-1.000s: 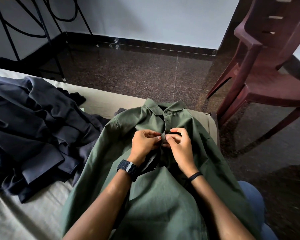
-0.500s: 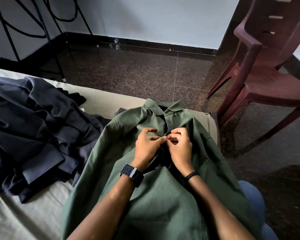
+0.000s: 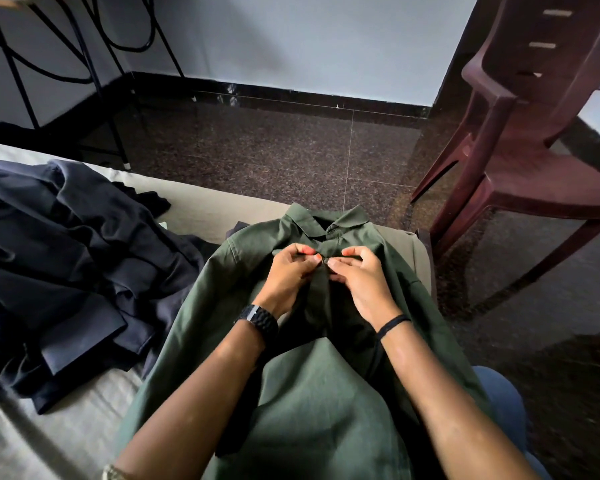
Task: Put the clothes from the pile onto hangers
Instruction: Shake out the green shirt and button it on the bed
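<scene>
While your left hand [image 3: 291, 271] and right hand [image 3: 359, 278] pinch the placket of the green shirt [image 3: 326, 393] on your lap at a button below the collar, no hanger shows. That shirt looks partway done; the dark pile [image 3: 66, 271] on the bed [image 3: 205, 209] beside you waits.

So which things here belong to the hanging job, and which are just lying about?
Belongs to the job:
- green shirt, placket pinched by left hand and right hand
- dark clothes pile

Just lying about:
- maroon plastic chair
- black wire stand

No hanger is visible.
</scene>
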